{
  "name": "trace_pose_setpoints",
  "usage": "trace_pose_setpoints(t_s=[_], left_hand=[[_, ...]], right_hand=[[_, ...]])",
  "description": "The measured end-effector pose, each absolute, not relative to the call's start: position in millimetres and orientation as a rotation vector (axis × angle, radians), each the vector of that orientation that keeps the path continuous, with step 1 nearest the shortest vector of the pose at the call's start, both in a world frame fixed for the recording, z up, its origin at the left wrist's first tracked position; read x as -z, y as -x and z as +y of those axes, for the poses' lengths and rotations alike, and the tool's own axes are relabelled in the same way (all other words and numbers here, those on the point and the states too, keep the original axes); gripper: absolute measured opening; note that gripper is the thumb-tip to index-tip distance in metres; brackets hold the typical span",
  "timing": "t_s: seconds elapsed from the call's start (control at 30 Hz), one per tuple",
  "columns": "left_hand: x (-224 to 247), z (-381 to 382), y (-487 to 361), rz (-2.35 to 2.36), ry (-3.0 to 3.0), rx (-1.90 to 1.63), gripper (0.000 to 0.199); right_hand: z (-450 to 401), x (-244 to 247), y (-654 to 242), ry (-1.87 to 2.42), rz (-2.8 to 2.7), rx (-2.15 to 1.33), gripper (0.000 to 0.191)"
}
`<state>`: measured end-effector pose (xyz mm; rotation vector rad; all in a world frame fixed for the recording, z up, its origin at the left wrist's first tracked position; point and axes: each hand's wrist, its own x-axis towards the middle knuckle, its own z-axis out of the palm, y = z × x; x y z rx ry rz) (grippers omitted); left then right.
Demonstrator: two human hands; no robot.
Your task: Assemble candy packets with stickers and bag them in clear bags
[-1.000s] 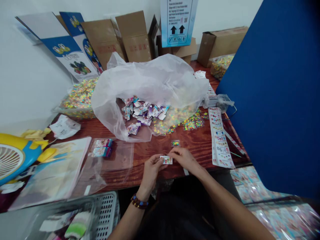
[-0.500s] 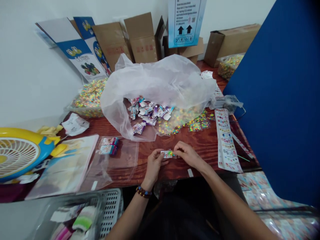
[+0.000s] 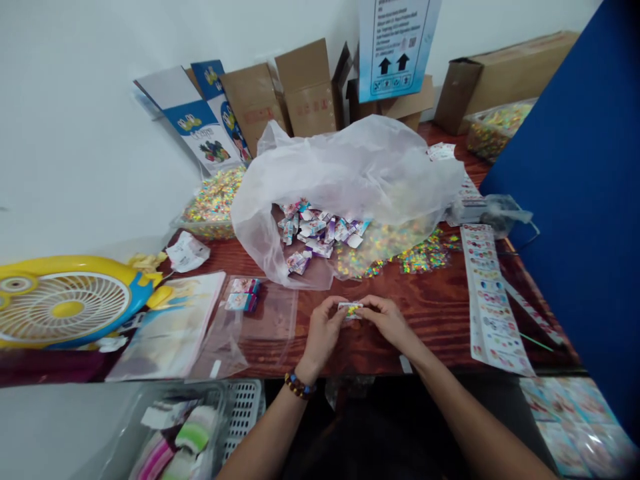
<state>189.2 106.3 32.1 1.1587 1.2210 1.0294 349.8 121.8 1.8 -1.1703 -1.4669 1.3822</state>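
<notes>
Over the front of the table, my left hand and my right hand come together, thumbs and fingers closed on a small packet. It shows yellow-green bits and a white edge along the top; finer detail is too small to make out. A loose heap of small purple, white and blue printed boxes lies beyond my hands, partly under a sheer white plastic bag. Right of the heap are clear sachets of colourful bits. Two small printed boxes sit to the left on clear plastic.
A yellow and blue fan stands at the left. Tubs of colourful bits and open cardboard boxes line the back. Sticker sheets lie at the right beside a blue panel. Below the table edge is a plastic bin.
The camera view has swung left. My right fingers have moved in closer to my left ones, and the yellow-green bits now cover more of the white piece between them.
</notes>
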Motion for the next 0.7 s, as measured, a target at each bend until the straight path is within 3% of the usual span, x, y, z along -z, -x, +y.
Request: trace_pose_setpoints(t_s=[0.2, 0.43, 0.7], left_hand=[[-60, 173, -155, 1.809, -2.141, -0.578, 0.027], [-65, 250, -119, 2.050, -2.148, -0.301, 0.029], [-84, 239, -117, 1.850, -2.107, -0.360, 0.034]], right_hand=[[123, 10, -356, 1.242, -1.174, -1.416, 0.022], [123, 18, -362, 1.314, -1.240, -1.427, 0.022], [120, 20, -359, 1.256, -1.182, -1.371, 0.022]])
